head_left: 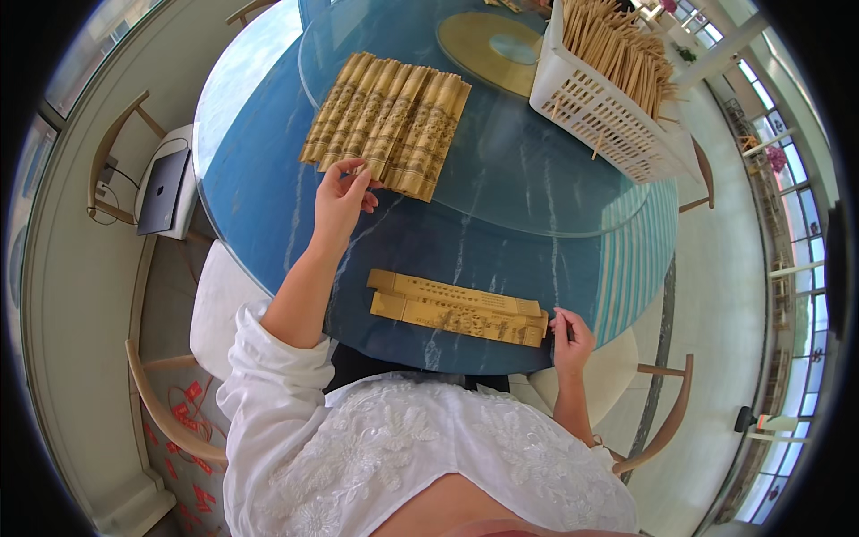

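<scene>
Rows of long, narrow gold-brown paper sleeves with dark printed patterns lie side by side on the glass turntable. At their near edge, my left hand pinches the end of one sleeve between thumb and forefinger. Closer to me, two flat paper sleeves of the same colour lie partly overlapped on the blue table. Beside their right end is my right hand, its thumb and fingers drawn together. Whether anything thin sits between those fingertips cannot be made out.
A white plastic basket full of thin wooden sticks stands at the far right of the turntable. The round blue table curves around me. Chairs stand about it, one at the left holding a closed laptop.
</scene>
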Available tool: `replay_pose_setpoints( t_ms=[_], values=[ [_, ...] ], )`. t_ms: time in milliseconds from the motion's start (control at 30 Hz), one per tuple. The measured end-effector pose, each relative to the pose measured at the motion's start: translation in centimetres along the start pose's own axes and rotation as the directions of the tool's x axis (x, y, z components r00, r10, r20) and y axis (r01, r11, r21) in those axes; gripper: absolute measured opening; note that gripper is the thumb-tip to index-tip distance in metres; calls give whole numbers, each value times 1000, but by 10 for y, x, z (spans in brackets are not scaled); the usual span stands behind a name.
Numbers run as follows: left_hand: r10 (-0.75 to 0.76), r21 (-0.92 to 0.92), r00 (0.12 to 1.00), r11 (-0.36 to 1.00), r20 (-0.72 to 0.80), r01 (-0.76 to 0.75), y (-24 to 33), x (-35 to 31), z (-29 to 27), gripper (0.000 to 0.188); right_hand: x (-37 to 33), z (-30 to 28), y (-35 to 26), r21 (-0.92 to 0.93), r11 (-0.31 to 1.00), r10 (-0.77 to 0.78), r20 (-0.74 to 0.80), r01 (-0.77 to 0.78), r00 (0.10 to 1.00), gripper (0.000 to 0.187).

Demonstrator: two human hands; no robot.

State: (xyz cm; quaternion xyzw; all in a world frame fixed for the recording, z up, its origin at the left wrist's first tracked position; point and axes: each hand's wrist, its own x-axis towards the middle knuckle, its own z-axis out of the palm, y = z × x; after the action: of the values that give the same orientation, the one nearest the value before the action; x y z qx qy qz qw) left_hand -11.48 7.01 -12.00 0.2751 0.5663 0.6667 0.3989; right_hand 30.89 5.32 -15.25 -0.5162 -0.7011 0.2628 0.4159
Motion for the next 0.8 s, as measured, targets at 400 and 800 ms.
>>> replay_pose_setpoints(
  t_ms=[400,800],
  values=[
    [230,243,969,949,-91,-203,-16,8,-2,20,197,-40,-98,-347,839,-483,-120,419,867,17],
    [585,439,806,750,-89,-495,-2,-6,13,10,478,-31,-48,-733,680,68,81,14,994,38]
  ],
)
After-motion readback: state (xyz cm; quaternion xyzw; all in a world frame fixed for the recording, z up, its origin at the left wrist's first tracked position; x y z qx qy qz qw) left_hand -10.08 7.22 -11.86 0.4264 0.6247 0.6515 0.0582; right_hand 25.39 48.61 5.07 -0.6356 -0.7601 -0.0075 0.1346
